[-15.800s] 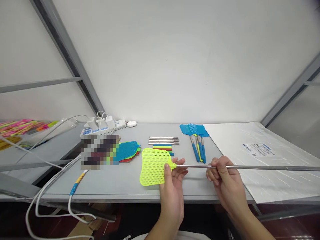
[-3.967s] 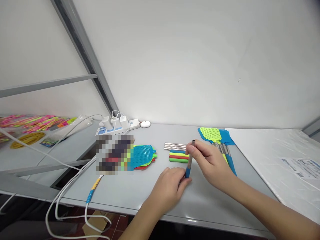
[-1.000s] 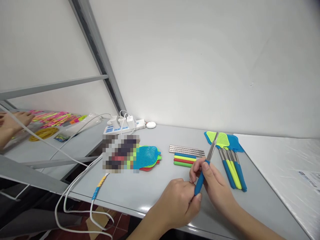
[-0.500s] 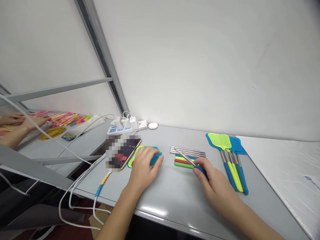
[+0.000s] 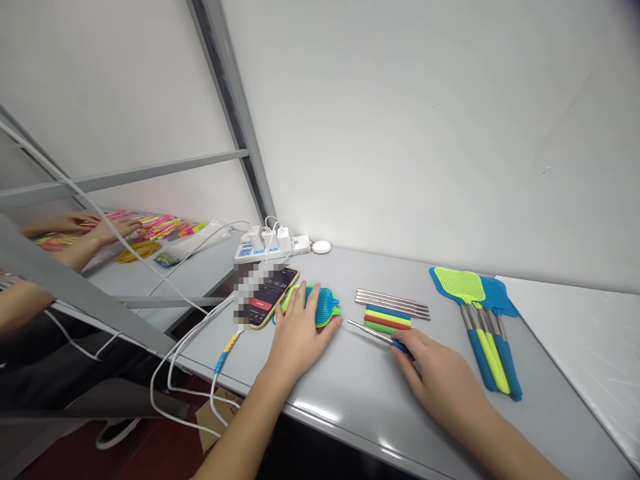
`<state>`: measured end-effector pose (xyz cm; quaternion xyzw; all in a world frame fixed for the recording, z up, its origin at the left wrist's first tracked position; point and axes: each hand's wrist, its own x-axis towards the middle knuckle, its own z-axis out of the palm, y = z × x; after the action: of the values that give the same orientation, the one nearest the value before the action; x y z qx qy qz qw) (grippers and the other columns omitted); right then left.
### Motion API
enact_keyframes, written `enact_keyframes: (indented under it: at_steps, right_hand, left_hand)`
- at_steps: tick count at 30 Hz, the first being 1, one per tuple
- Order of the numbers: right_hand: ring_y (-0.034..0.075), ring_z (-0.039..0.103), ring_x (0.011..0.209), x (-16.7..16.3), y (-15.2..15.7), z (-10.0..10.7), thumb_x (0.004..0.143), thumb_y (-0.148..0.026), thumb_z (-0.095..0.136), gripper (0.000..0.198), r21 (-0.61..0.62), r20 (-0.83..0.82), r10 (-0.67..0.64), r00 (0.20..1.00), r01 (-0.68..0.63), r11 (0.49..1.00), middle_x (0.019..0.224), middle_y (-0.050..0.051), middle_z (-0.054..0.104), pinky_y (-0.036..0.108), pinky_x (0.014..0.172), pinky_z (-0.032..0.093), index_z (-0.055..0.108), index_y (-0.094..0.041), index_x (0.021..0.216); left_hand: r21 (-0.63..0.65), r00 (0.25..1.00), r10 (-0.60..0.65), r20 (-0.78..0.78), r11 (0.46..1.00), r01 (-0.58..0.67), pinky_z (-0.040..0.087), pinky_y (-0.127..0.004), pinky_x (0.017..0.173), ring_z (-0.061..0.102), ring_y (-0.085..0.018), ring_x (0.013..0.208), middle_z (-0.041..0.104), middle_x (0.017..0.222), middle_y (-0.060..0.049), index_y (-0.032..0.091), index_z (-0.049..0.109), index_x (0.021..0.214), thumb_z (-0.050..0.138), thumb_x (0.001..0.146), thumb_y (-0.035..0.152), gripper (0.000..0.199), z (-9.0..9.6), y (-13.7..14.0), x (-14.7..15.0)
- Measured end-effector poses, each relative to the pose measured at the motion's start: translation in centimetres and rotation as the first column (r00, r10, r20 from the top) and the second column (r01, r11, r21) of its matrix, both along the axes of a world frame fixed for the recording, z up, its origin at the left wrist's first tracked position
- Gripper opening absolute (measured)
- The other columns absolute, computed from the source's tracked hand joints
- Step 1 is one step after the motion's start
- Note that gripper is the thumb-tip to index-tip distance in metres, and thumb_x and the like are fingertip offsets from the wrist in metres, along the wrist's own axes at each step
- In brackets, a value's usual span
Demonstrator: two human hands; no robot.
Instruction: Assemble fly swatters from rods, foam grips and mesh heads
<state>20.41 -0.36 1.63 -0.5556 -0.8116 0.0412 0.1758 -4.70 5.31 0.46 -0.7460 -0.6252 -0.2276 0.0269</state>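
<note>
My left hand (image 5: 299,337) lies with its fingers spread over a small stack of perforated fly swatter heads (image 5: 327,305), blue and lime-green ones showing. Fingers of my right hand (image 5: 440,377) are wrapped around the blue handle of a thin metal rod (image 5: 371,331), whose bare tip points left toward the heads. Just beyond it are several coloured handle grips (image 5: 387,321) in blue, yellow, red and green. Behind those lie several bare metal rods (image 5: 391,301). To the right, assembled fly swatters (image 5: 460,287) rest in an overlapping pile, handles toward me.
A phone (image 5: 273,297) with a cable lies left of the heads. Behind it stand a power strip (image 5: 300,245) with chargers and a white round object (image 5: 321,247). White sheeting (image 5: 565,327) covers the right side. Beyond a metal frame (image 5: 235,100), another person's hands (image 5: 113,230) handle colourful pieces.
My right hand has drawn the rod's tip down, off the metal rods and grips. My left fingers have spread out over the swatter heads. The view has shifted slightly left.
</note>
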Motion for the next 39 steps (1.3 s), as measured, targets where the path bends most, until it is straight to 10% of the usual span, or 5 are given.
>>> enact_keyframes:
  at_steps: [22, 39]
  right_hand:
    - [0.021, 0.068, 0.073, -0.2, -0.1, -0.8, 0.097, -0.034, 0.040, 0.021, 0.027, 0.053, -0.049, 0.997, 0.048, 0.998, 0.090, 0.002, 0.070, 0.030, 0.056, 0.040, 0.058, -0.024, 0.100]
    - [0.010, 0.053, 0.052, 0.4, -0.7, 0.6, 0.095, -0.030, 0.050, 0.016, 0.238, -0.298, 0.091, 0.950, -0.019, 0.971, 0.084, 0.002, 0.067, 0.025, 0.053, 0.039, 0.060, -0.020, 0.103]
  left_hand:
    - [0.158, 0.980, -0.200, -0.008, 0.967, 0.199, 0.018, -0.055, 0.113, 0.058, -0.026, 0.115, 0.067, 0.119, -0.006, 0.024, 0.064, 0.109, 0.059, 0.090, 0.035, 0.023, 0.1, -1.4, -0.3]
    - [0.627, 0.918, -0.394, 0.043, 0.726, 0.282, 0.039, -0.058, 0.103, 0.051, -0.027, 0.121, 0.065, 0.124, -0.009, 0.024, 0.061, 0.124, 0.041, 0.085, -0.007, 0.054, 0.1, -2.1, -1.3]
